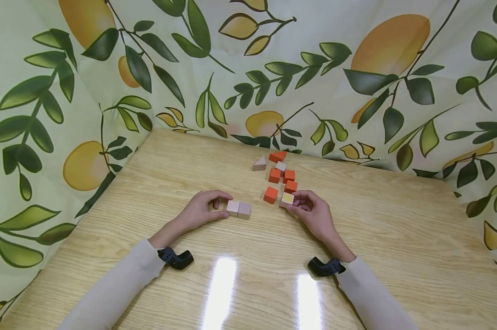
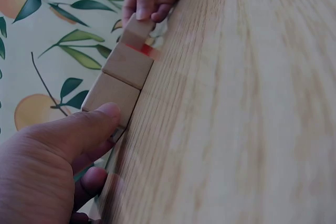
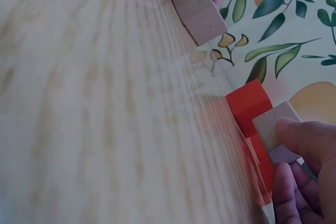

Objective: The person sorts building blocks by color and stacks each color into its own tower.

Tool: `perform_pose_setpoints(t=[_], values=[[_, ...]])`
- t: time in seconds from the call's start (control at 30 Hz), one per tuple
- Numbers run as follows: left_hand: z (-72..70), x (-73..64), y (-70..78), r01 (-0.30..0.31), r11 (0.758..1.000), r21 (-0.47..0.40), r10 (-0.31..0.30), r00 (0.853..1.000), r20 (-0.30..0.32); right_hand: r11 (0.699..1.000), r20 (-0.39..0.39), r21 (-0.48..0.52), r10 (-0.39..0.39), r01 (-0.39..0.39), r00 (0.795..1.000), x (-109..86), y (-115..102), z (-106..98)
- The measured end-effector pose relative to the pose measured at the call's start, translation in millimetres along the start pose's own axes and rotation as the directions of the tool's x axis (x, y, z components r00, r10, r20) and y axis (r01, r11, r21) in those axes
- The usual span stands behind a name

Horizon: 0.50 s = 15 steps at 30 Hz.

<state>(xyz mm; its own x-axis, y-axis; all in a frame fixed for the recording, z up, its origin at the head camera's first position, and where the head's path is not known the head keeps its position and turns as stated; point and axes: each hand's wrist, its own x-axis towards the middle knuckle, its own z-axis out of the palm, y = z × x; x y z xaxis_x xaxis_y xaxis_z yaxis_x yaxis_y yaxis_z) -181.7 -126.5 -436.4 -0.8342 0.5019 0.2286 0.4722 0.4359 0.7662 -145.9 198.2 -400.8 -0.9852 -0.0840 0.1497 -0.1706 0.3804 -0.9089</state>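
Two plain wooden cubes stand side by side in the head view, touching face to face. My left hand [image 1: 200,210] pinches the left cube [image 1: 233,208] between thumb and fingers; the right cube [image 1: 244,210] sits against its far side. In the left wrist view the left thumb [image 2: 94,127] presses the near face of that cube. My right hand [image 1: 314,214] pinches a wooden cube with a yellow mark on top [image 1: 287,199]. Beside it stands a red cube [image 1: 271,195], and another red cube [image 1: 290,186] is just behind.
Further back are two more red cubes [image 1: 275,175], a pale wooden cube [image 1: 280,167], a pale triangular block [image 1: 259,164] and a red triangular block [image 1: 278,156]. A fruit-patterned cloth [image 1: 215,68] hangs behind the wooden table [image 1: 397,229].
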Motion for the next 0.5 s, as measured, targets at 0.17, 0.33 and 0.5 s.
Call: perform_pose_setpoints(t=[0.17, 0.33, 0.5], values=[[0.6, -0.6, -0.6, -0.006, 1.000, -0.002, 0.006, 1.000, 0.000, 0.999, -0.010, 0.035, -0.021, 0.021, 1.000, -0.1, 0, 2], [0.8, -0.7, -1.1, -0.006, 1.000, -0.004, 0.006, 1.000, 0.000, 0.993, -0.016, 0.092, -0.079, 0.080, 0.997, 1.4, 5, 6], [0.4, 0.2, -1.5, -0.012, 1.000, 0.003, 0.012, 1.000, -0.004, 0.983, -0.021, 0.150, -0.105, 0.107, 0.994, 8.3, 21, 14]])
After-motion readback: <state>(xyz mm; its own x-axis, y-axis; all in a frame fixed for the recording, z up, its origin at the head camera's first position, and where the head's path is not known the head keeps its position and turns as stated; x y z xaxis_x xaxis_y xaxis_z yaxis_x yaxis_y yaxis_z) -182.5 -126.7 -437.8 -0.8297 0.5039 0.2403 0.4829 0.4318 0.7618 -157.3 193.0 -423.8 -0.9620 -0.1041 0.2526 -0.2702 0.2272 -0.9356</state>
